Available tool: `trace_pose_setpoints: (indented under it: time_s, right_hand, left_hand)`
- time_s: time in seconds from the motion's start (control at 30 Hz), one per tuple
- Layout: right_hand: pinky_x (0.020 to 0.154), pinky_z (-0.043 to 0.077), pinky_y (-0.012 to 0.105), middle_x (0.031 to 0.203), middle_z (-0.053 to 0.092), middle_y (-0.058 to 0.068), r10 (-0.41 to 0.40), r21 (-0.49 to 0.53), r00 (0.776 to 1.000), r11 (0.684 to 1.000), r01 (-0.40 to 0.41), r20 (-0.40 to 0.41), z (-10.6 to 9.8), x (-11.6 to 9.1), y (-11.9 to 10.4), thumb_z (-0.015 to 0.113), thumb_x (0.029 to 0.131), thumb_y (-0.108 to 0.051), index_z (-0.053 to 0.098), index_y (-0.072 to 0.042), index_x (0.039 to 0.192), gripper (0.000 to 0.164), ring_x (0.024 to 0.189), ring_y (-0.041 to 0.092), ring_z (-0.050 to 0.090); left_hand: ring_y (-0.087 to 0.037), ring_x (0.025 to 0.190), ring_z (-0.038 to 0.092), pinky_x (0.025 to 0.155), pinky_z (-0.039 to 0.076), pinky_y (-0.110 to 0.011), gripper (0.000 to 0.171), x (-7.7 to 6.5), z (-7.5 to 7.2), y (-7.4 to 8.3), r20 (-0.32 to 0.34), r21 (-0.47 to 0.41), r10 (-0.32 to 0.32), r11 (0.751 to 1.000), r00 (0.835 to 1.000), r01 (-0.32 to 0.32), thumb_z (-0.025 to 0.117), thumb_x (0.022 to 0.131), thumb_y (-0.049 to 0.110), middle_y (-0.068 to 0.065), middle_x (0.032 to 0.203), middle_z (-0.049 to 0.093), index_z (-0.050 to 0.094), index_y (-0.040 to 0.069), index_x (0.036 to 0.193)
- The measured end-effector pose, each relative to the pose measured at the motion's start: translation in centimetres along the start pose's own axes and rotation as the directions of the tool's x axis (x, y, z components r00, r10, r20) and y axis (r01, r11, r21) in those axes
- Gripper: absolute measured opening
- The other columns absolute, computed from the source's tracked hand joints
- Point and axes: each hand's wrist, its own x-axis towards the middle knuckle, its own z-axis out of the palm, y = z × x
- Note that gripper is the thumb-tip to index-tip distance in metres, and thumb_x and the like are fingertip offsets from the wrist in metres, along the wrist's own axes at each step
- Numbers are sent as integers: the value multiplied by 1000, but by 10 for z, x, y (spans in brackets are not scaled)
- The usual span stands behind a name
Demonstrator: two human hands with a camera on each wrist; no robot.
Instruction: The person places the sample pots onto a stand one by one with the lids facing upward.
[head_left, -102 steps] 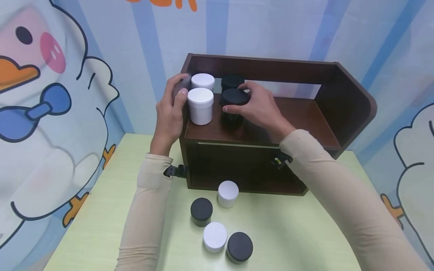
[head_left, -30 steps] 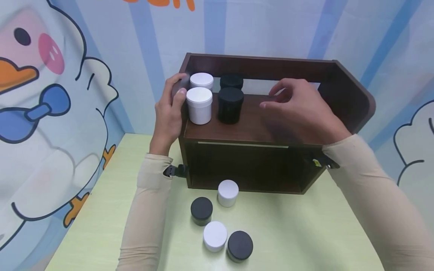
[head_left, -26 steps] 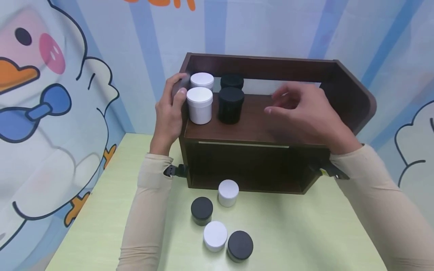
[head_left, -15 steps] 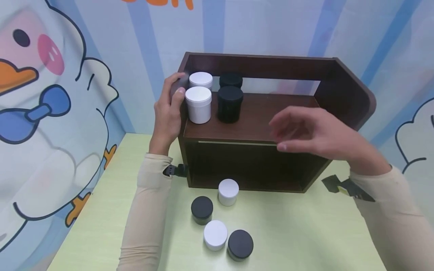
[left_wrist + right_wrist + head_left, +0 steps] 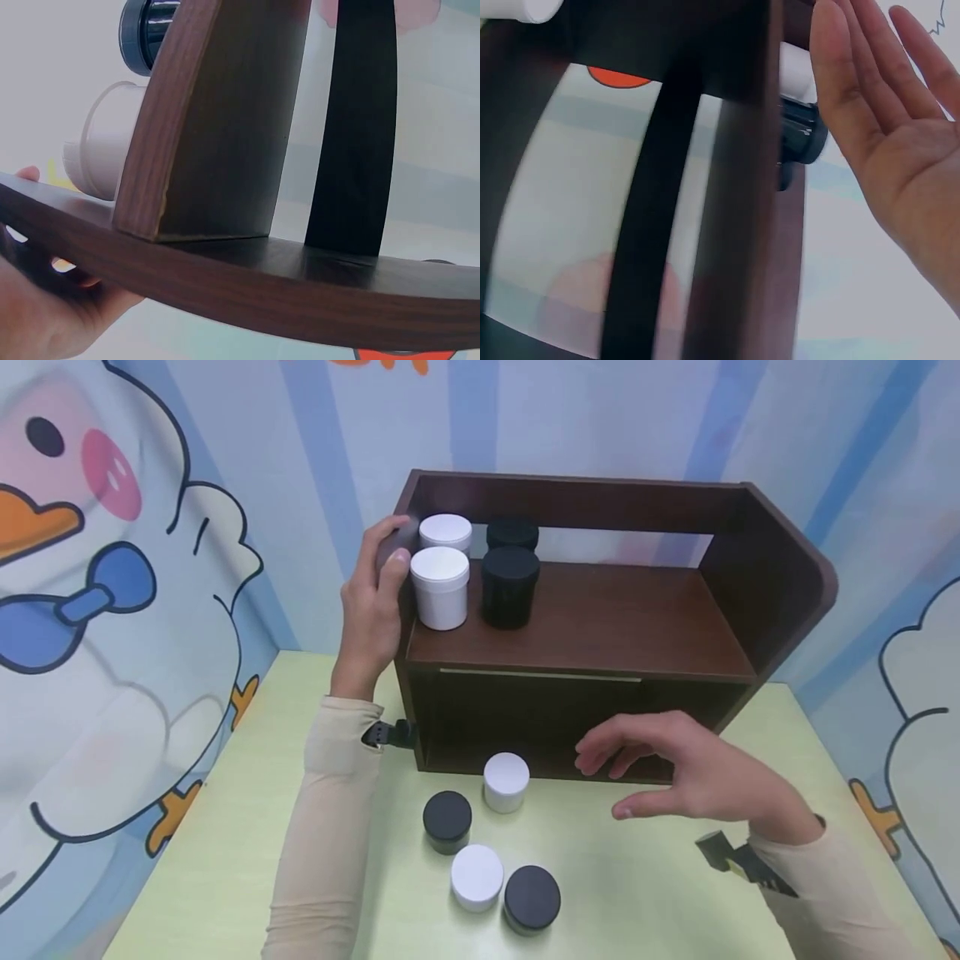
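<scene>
My left hand (image 5: 367,622) grips the left side panel of a dark brown wooden shelf (image 5: 630,618), thumb on one side and fingers on the other; the left wrist view shows this panel (image 5: 247,296) between them. Two white lidded jars (image 5: 440,593) stand one behind the other at the upper board's left end. Beside them are two black lidded jars (image 5: 510,593), also front and back. My right hand (image 5: 675,768) hovers in front of the lower compartment with nothing in it, fingers and thumb spread apart. In the right wrist view its palm (image 5: 922,157) faces the camera.
On the pale green table (image 5: 637,893), in front of the shelf, stand a white jar (image 5: 506,782), a black jar (image 5: 447,821), another white jar (image 5: 477,877) and another black jar (image 5: 532,900). A blue striped backdrop (image 5: 592,418) with cartoon ducks hangs behind.
My right hand has let go of the front black jar on the upper board, moved right, then come down toward the table. My left hand has kept its grip on the panel.
</scene>
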Motion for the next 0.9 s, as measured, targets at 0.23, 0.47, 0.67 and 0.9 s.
trace_pose_setpoints:
  time_s: [0.23, 0.47, 0.67, 0.9]
  right_hand:
    - [84, 58, 28, 118, 71, -7, 15, 16, 984, 1000, -12, -178, 39, -11, 19, 87, 76, -12, 64, -17, 124, 54, 104, 6, 68]
    - [79, 58, 30, 112, 71, -2, 45, 49, 967, 998, -33, -249, 86, -15, 37, 87, 77, -20, 65, -14, 122, 50, 102, 7, 67]
    - [78, 59, 30, 113, 71, -2, 115, 106, 956, 990, -89, -269, 123, -17, 53, 86, 77, -15, 65, -13, 121, 48, 102, 12, 68]
    - [79, 59, 31, 116, 71, 1, 105, 87, 954, 993, -84, -280, 151, -21, 67, 87, 77, -18, 65, -14, 121, 49, 104, 15, 67]
  left_hand:
    - [-18, 136, 48, 114, 38, -52, 49, 2, -1, 3, -5, 0, 8, 1000, 1000, -8, 38, 96, 52, 5, 155, 46, 47, 38, 142]
    - [-19, 134, 50, 112, 40, -51, 49, 2, -2, 3, -8, -5, 2, 1000, 1000, -2, 38, 96, 52, 4, 154, 48, 47, 38, 142]
    - [-18, 135, 49, 113, 39, -51, 48, 1, -1, 3, -11, -8, 2, 1000, 1000, -2, 39, 96, 52, 5, 154, 48, 48, 38, 142]
    - [-19, 136, 48, 114, 38, -52, 48, 0, -1, 2, 2, 1, -10, 1000, 1000, 10, 38, 96, 52, 6, 155, 46, 47, 39, 142]
